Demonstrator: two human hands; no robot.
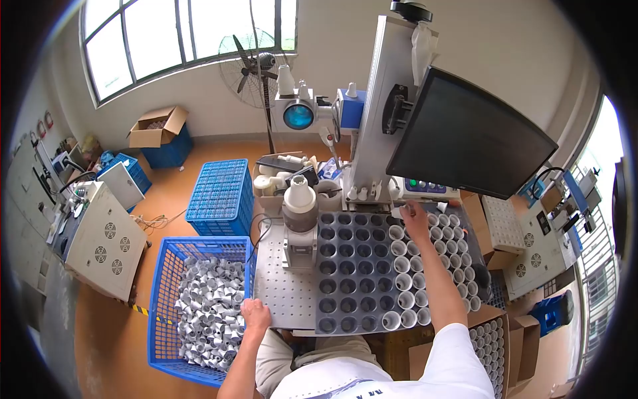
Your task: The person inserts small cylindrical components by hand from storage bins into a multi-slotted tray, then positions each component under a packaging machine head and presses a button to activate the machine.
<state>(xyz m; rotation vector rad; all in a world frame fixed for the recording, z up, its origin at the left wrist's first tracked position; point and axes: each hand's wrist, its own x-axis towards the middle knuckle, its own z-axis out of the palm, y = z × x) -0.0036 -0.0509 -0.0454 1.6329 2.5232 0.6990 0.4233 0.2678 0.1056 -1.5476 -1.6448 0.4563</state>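
My right hand (413, 217) reaches over the far part of a dark tray (347, 286) with round pockets. Its fingers are closed on a small white plastic fitting (397, 213), partly hidden. White cup-shaped fittings (403, 282) stand in the tray's right-hand pockets, while several columns on its left hold none. My left hand (256, 314) is curled closed at the right rim of a blue basket (154, 319); what its fingers hold, if anything, is hidden. Loose grey-white fittings (209, 309) fill the basket. Left of the tray, a white fitting (300, 195) sits upright on a grey holder (300, 233).
A machine column (373, 113) with a lens head (298, 117) rises behind the tray. A monitor (468, 136) overhangs the right side. A perforated metal plate (282, 292) lies between basket and tray. A carton of stacked fittings (488, 352) stands at lower right, a blue crate (218, 193) beyond the basket.
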